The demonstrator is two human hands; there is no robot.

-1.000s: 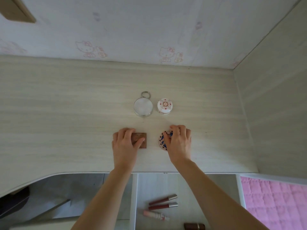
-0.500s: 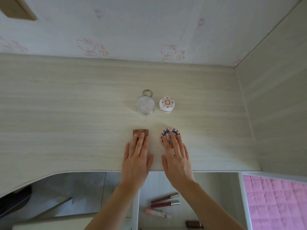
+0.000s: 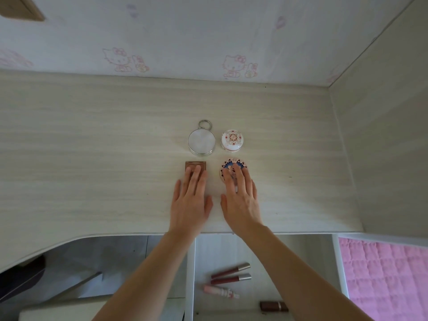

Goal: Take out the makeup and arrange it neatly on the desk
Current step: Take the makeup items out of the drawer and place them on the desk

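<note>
The desk (image 3: 92, 158) carries four makeup pieces so far, laid out as a small square, and the round silver case (image 3: 201, 143) with its ring serves well as the landmark. Just right of that case sits the white patterned jar (image 3: 232, 140); just in front of the case, nearer the person, lies the brown square compact (image 3: 195, 166); diagonally in front and to the right lies the blue-and-pink round compact (image 3: 233, 169), directly in front of the jar. The left hand (image 3: 190, 205) lies flat with straight fingers, its tips resting on the brown square compact, gripping nothing. The right hand (image 3: 240, 202) is likewise flat, its straight fingers laid over the blue-and-pink round compact, so both seem to be nudging their pieces into line rather than holding them. Well in front of the case, below the desk edge, the open drawer (image 3: 289, 262) still holds more: two dark red lip gloss tubes (image 3: 230, 274) side by side, a pale pink tube (image 3: 221, 291) just nearer than them, and a brown lipstick (image 3: 274, 306) at the drawer's near end. By my reckoning the job is about half done, with four pieces out and at least four left to fetch and line up.
</note>
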